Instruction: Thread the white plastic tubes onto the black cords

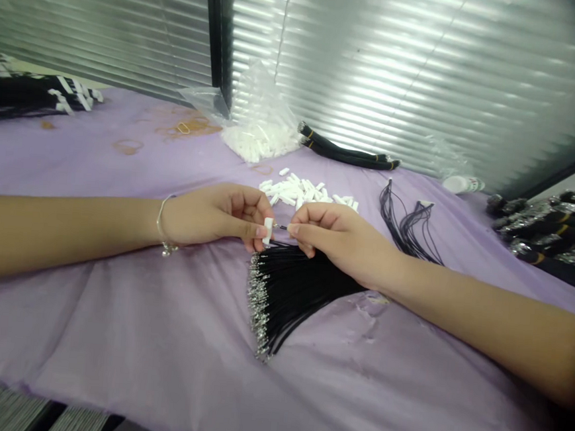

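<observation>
Below the fingers a fan of black cords (294,289) lies on the desk (158,338). The left hand (212,216) pinches a white cap (267,231) upright; the right hand (340,241) pinches one cord end (281,227), level, pointing left at the cap, just short of it. Beyond the fingers sits a pile of caps (304,191).

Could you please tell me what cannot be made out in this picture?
Head view: whether the cord tip has entered the white cap is too small to tell.
Head view: the black cord bundle runs hidden under the right hand.
Head view: dark bundles at right, blurred and cut off.
</observation>
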